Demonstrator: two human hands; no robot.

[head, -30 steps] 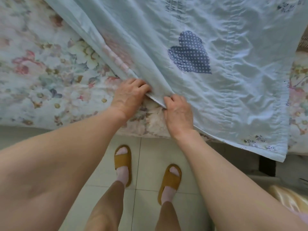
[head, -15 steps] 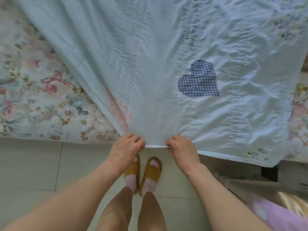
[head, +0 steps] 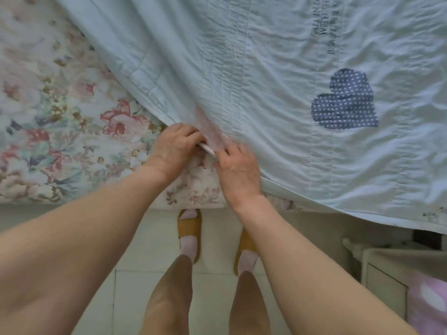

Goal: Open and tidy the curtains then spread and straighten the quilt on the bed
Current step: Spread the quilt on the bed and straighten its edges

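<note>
A pale blue quilt (head: 266, 81) with a dotted navy heart patch (head: 344, 100) and some stitched lettering lies across the bed, over a floral sheet (head: 55, 112). My left hand (head: 175, 147) and my right hand (head: 238, 168) pinch the quilt's near edge side by side, close to the bed's edge. Both hands are closed on the hem. The quilt's lower right part hangs over the bed's side. No curtains are in view.
I stand on a pale tiled floor (head: 150, 262) in yellow slippers (head: 189, 226), right against the bed. A white cabinet (head: 387, 269) stands at the lower right, with pink fabric (head: 428, 303) beside it.
My hands, still holding the hem, went from hanging off the bed's side back up onto the bed, and closer together. My feet moved apart and the heart patch shifted right in view.
</note>
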